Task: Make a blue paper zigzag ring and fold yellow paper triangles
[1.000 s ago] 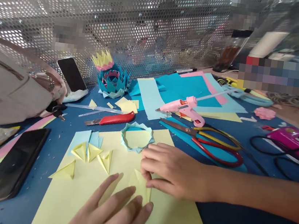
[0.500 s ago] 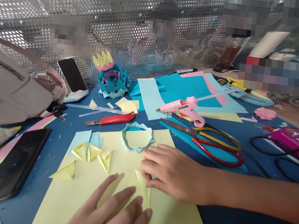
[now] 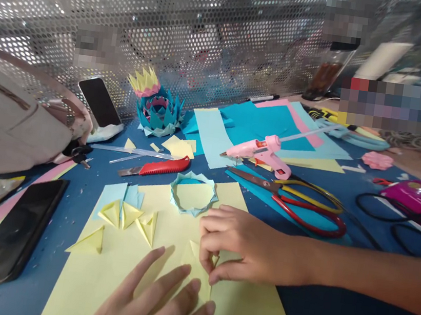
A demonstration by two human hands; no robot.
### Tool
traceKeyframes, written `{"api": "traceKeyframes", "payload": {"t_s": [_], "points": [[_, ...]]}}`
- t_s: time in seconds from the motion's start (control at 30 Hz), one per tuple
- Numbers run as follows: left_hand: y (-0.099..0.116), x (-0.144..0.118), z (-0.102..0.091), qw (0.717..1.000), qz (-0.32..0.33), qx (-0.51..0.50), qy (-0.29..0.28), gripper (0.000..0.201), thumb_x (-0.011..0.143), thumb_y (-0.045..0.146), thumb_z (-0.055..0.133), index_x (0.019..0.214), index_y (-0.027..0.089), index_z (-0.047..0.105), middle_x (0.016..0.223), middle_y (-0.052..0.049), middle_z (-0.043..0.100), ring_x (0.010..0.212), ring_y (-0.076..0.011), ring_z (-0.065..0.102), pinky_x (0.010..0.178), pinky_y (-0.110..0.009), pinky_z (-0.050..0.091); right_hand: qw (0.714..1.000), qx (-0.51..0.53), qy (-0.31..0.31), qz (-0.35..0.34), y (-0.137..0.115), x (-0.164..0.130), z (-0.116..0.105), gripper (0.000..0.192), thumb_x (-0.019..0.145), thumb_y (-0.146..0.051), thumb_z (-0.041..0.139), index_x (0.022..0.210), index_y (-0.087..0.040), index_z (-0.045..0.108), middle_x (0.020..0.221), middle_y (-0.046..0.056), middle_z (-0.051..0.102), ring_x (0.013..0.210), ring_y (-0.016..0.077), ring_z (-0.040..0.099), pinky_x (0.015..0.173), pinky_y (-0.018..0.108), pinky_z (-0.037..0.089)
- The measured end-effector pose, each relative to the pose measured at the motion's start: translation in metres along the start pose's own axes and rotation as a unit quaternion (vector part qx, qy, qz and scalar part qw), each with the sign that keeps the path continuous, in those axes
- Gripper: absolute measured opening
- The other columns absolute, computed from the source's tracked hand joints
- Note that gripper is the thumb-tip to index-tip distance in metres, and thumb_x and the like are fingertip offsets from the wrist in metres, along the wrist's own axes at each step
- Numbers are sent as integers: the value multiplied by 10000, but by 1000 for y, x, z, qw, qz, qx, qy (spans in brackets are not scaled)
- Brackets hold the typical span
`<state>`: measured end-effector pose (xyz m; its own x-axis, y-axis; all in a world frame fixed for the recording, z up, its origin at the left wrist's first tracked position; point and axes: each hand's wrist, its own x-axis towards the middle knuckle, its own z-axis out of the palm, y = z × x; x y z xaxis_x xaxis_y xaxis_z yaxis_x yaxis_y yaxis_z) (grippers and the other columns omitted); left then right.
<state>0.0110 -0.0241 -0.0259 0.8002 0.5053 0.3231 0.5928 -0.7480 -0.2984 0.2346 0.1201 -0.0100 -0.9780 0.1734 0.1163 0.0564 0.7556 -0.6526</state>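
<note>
On a large yellow sheet point(image 3: 73, 284), a small folded yellow paper piece point(image 3: 196, 260) lies between my hands. My right hand point(image 3: 236, 243) is closed in a pinch on its right edge, thumb against bent fingers. My left hand point(image 3: 158, 303) is open, palm down, fingers spread, with some fingertips at the lower part of the piece. Several folded yellow paper triangles point(image 3: 110, 213) lie to the left, some on light blue paper squares point(image 3: 110, 195). Just beyond my right hand sits a light blue folded paper ring point(image 3: 208, 206).
Behind lie a red utility knife point(image 3: 165, 166), scissors point(image 3: 305, 203), a pink glue gun point(image 3: 261, 151) and blue paper sheets point(image 3: 257, 125). A blue, pink and yellow paper lotus point(image 3: 158, 114) stands by the perforated metal panel. A black phone point(image 3: 9, 237) and a bag point(image 3: 17, 122) are left.
My right thumb has moved down and away from the fingers, pinching lower along the piece's right edge, where a fold stands up. My left hand has barely moved.
</note>
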Motion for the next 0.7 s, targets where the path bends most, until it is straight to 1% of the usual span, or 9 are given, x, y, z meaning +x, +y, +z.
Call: {"api": "traceKeyframes", "payload": {"t_s": [0.17, 0.33, 0.43, 0.6, 0.7], "points": [[0, -1, 2, 1000, -9, 0, 12, 324, 1059, 254, 431, 1300, 318, 639, 1171, 75, 690, 1157, -151, 620, 1252, -562, 62, 999, -30, 14, 10, -3, 0, 5, 168, 929, -344, 687, 871, -189, 661, 858, -9, 570, 845, 153, 520, 794, 298, 330], [-1, -1, 1, 1000, 2, -2, 2, 332, 1063, 271, 419, 1318, 310, 627, 1199, 72, 681, 1173, -161, 607, 1252, -567, 59, 998, -56, 26, 15, -6, -1, 7, 142, 917, -307, 702, 861, -189, 646, 856, -8, 554, 831, 159, 499, 764, 303, 328], [-1, 0, 1, 1000, -5, -5, 6, 329, 1061, 256, 422, 1302, 311, 639, 1186, 69, 683, 1164, -160, 613, 1252, -568, 59, 997, -66, 31, 9, -6, -2, 9, 136, 924, -305, 693, 875, -189, 640, 862, -3, 548, 834, 165, 496, 760, 306, 326], [-1, 1, 0, 1000, -2, -11, -1, 308, 1055, 283, 447, 1286, 315, 648, 1181, 72, 683, 1147, -147, 629, 1253, -564, 47, 997, -78, 29, 5, -5, -2, 10, 161, 937, -331, 673, 885, -188, 622, 876, 8, 551, 826, 173, 490, 750, 306, 318], [-1, 3, 0, 1000, -12, -19, 8, 284, 1040, 298, 492, 1267, 320, 661, 1154, 78, 697, 1138, -143, 644, 1257, -553, 42, 997, -73, 23, 13, -6, -2, 9, 188, 933, -343, 677, 913, -179, 589, 900, 10, 563, 838, 173, 489, 763, 303, 324]]}}
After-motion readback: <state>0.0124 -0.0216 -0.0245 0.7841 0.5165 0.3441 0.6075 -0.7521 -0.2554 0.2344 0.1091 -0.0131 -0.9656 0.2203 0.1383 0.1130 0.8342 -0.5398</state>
